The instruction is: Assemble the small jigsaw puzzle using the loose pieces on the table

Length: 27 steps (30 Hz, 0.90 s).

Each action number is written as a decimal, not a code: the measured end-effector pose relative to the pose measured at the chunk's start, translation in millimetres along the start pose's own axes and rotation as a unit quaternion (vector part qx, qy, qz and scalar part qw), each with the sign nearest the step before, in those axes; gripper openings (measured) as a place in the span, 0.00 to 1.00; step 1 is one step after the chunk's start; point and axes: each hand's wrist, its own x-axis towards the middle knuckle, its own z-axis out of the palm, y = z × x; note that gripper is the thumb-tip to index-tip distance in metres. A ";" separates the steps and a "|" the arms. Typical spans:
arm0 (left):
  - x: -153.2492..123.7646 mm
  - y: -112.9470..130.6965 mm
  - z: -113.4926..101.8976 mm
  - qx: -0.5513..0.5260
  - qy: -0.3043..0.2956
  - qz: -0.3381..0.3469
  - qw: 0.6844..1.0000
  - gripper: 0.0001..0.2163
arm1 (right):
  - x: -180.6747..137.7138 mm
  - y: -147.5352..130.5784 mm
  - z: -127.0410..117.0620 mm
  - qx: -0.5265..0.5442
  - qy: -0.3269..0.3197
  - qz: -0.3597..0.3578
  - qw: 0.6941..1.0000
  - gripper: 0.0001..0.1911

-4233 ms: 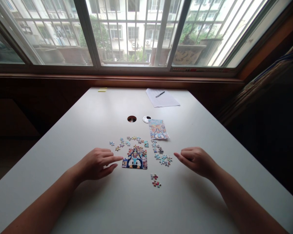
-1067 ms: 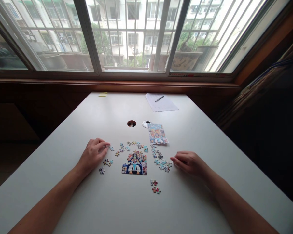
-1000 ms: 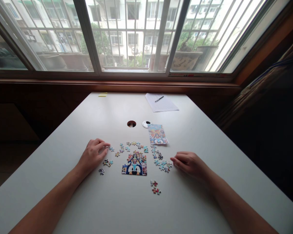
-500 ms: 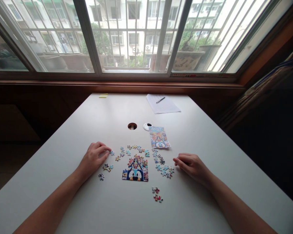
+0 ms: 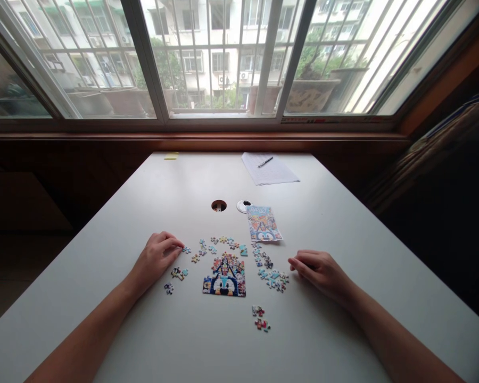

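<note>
Fingertips of my left hand (image 5: 155, 259) rest at a light blue puzzle piece (image 5: 186, 249) on the table. The thumb and fingers are slightly apart. Farther right, my right hand (image 5: 317, 270) rests on the table with curled fingers and shows nothing between the tips. Beside it lies a cluster of loose puzzle pieces (image 5: 274, 279). Between the hands is a partly joined jigsaw puzzle (image 5: 224, 282) with a blue dog's face and an uneven upper edge. An arc of loose pieces (image 5: 222, 240) curves above it. A picture sheet (image 5: 263, 223) shows the same dog.
Two small groups of pieces (image 5: 261, 324) lie at the lower right of the puzzle, others (image 5: 179, 273) by my left wrist. The white table (image 5: 175, 186) has a round hole (image 5: 219, 206). Papers (image 5: 271, 173) with a pen (image 5: 265, 162) lie near the window.
The whole view has shifted slightly, so everything sits a little farther right. Both hands and the pieces keep their places on the table.
</note>
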 end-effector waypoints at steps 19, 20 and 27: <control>-0.8 -3.5 1.6 -0.002 -0.012 -0.003 1.000 0.11 | -2.8 1.0 -0.1 -0.011 -0.013 -0.004 1.000 0.22; -0.9 -3.5 1.5 -0.002 -0.013 -0.004 1.000 0.11 | -2.7 0.7 -0.2 -0.012 -0.013 -0.004 1.000 0.22; -1.0 -2.7 0.6 -0.004 -0.021 -0.006 1.000 0.10 | -2.2 0.5 0.1 -0.016 -0.016 -0.001 1.000 0.23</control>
